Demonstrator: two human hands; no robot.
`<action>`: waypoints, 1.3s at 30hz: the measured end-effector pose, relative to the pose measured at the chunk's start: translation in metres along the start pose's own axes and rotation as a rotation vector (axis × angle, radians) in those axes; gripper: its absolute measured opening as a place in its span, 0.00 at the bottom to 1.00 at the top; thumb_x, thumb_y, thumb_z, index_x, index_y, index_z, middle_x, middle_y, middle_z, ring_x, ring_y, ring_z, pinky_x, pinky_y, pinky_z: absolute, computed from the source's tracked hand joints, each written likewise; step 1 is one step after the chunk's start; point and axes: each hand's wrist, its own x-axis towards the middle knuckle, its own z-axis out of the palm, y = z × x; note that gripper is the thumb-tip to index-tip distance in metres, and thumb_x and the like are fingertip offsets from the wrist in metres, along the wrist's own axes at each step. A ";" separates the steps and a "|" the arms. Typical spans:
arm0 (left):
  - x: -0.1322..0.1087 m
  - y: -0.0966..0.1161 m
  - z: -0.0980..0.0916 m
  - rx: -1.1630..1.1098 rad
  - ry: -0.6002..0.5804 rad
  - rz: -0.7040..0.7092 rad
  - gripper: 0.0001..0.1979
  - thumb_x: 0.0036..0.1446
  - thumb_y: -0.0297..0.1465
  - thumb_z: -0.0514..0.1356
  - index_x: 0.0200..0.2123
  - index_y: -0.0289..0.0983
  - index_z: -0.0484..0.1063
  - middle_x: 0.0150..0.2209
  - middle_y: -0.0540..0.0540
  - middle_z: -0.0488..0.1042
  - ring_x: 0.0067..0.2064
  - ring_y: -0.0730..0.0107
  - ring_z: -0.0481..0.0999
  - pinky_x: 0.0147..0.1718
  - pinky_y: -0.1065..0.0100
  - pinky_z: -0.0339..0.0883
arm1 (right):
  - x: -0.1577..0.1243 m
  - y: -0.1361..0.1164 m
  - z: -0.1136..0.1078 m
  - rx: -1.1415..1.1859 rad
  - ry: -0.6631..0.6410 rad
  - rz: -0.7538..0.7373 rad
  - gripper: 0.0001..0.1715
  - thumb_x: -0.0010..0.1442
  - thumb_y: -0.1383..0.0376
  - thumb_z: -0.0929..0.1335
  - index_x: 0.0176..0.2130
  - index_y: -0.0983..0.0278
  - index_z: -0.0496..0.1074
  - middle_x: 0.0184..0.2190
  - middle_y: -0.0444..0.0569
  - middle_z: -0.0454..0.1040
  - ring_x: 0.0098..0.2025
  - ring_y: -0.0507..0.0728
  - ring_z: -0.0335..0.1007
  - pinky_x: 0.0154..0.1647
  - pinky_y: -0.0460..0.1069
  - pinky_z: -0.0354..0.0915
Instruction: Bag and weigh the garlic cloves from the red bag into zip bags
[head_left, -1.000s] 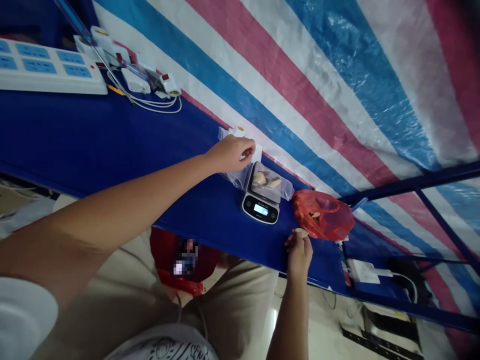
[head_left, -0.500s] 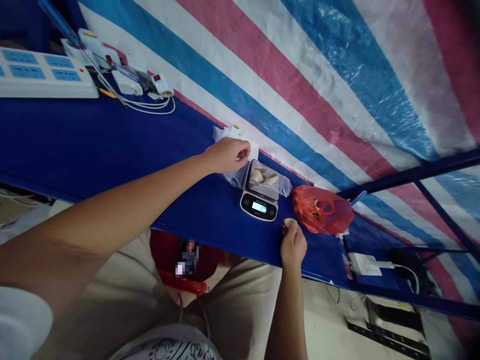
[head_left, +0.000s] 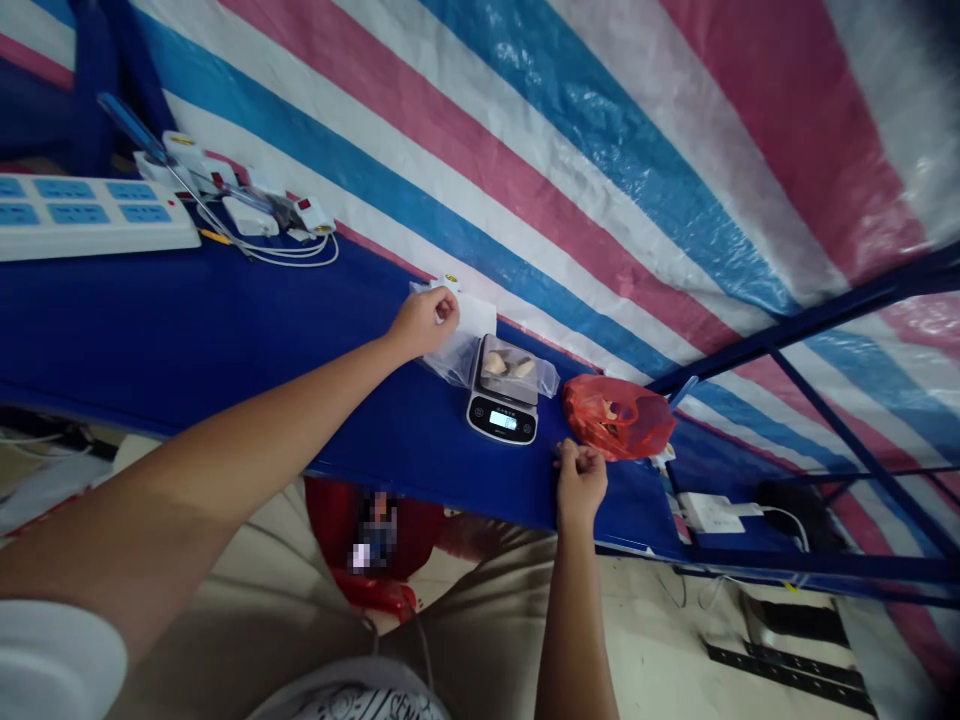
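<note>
Left hand point(head_left: 426, 322): fingers curled together, digital scale point(head_left: 502, 420) to their right. Right hand point(head_left: 581, 482): fingertips by the red plastic bag point(head_left: 646, 424), can't really tell if they're pinching anything.

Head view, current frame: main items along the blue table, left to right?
White power strip → rounded white plug → left hand → digital scale → red plastic bag → white power adapter.

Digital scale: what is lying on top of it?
On the digital scale is a clear plastic bag, with pale pieces in or on it; I cannot tell which. What is beneath the pieces is hidden.
</note>
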 end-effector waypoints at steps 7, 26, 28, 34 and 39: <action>0.001 -0.009 -0.008 -0.021 0.150 -0.083 0.03 0.53 0.27 0.60 0.32 0.40 0.70 0.28 0.50 0.75 0.30 0.69 0.69 0.36 0.66 0.67 | 0.001 -0.004 0.000 0.066 0.007 0.014 0.31 0.49 0.43 0.76 0.30 0.58 0.59 0.23 0.39 0.70 0.26 0.53 0.72 0.27 0.47 0.64; -0.001 -0.017 -0.007 0.013 0.124 -0.039 0.02 0.53 0.29 0.60 0.32 0.41 0.70 0.27 0.50 0.74 0.29 0.69 0.70 0.35 0.64 0.67 | -0.008 -0.015 -0.003 0.070 0.063 0.120 0.30 0.48 0.42 0.78 0.33 0.62 0.72 0.22 0.43 0.73 0.24 0.54 0.68 0.21 0.46 0.60; -0.001 -0.016 -0.008 0.014 0.114 -0.043 0.02 0.53 0.29 0.60 0.32 0.41 0.71 0.28 0.50 0.74 0.29 0.70 0.70 0.35 0.65 0.67 | -0.007 -0.015 -0.002 0.056 0.074 0.129 0.31 0.46 0.41 0.78 0.33 0.63 0.74 0.23 0.45 0.75 0.24 0.55 0.69 0.21 0.47 0.61; 0.001 -0.015 -0.009 0.039 0.098 0.007 0.02 0.54 0.29 0.59 0.33 0.39 0.71 0.28 0.50 0.74 0.30 0.71 0.70 0.35 0.66 0.67 | -0.003 -0.006 -0.003 0.005 0.070 0.148 0.33 0.46 0.40 0.78 0.35 0.65 0.78 0.23 0.46 0.76 0.23 0.54 0.68 0.23 0.47 0.61; 0.001 -0.016 -0.010 0.060 0.109 0.007 0.02 0.54 0.28 0.59 0.33 0.39 0.71 0.27 0.50 0.74 0.30 0.71 0.70 0.34 0.66 0.66 | -0.001 -0.001 -0.006 -0.001 0.054 0.129 0.29 0.50 0.44 0.77 0.36 0.65 0.78 0.25 0.46 0.77 0.25 0.54 0.69 0.25 0.47 0.62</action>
